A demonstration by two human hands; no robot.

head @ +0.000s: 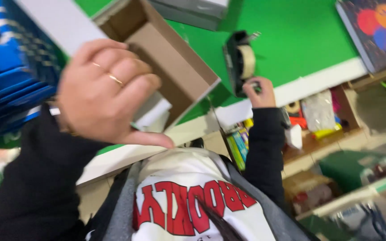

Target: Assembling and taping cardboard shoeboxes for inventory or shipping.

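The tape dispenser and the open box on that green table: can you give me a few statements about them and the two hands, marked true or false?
1. The right hand touches the black tape dispenser. True.
2. The cardboard box is closed. False: it stands open, its brown inside showing.
3. The left hand wears a ring. True.
4. The table is red. False: its top is green with a white edge.
5. The left hand grips the dispenser. False: it is raised near the box, curled, away from the dispenser.
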